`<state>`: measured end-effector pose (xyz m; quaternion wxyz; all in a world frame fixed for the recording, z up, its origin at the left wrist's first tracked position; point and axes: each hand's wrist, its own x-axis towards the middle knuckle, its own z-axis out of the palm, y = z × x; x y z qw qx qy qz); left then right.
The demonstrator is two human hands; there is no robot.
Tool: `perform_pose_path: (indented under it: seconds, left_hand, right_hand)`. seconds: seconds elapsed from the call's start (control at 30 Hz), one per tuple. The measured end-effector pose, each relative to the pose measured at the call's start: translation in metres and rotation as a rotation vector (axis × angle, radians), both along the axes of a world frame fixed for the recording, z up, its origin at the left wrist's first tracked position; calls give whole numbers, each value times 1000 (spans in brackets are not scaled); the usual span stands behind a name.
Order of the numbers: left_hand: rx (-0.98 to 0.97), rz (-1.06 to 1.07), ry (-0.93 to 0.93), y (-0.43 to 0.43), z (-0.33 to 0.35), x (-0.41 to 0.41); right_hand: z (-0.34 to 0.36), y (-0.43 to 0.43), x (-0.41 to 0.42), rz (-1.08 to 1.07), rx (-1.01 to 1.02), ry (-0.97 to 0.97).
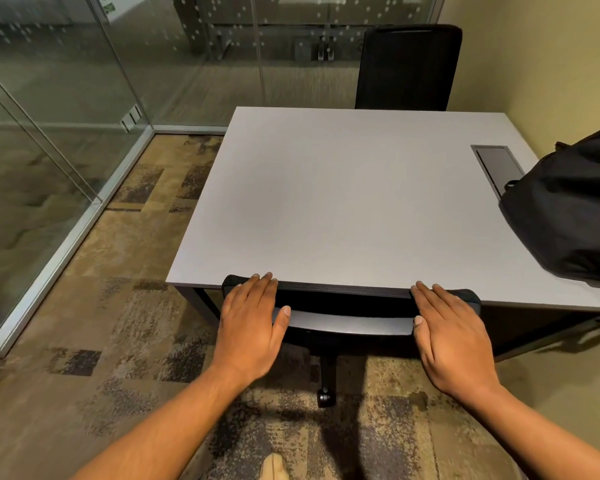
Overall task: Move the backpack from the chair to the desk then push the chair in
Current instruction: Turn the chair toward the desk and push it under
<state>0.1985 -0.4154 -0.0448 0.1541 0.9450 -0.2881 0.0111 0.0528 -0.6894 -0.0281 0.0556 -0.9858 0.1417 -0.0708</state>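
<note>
A black backpack point(568, 216) lies on the right side of the grey desk point(326, 202), partly cut off by the frame edge. The black office chair point(347, 306) stands at the desk's near edge, its backrest top touching that edge and its seat hidden under the desk. My left hand point(250, 327) lies flat over the left end of the backrest top, fingers draped over it. My right hand point(451, 334) lies the same way on the right end. One chair caster point(325, 396) shows on the carpet below.
A second black chair point(407, 67) stands at the desk's far side. A dark cable hatch point(497, 166) is set into the desk near the backpack. Glass partition walls point(66, 133) run along the left and back. A yellow wall is on the right. Patterned carpet covers the floor.
</note>
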Motion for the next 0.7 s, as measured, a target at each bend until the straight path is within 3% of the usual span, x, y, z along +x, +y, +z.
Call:
perform_pose_path:
  seconds: [0.7]
  left_hand:
    - [4,11,-11,-1,0,-1]
  right_hand:
    - [-3,-1,1,-15,-12,6]
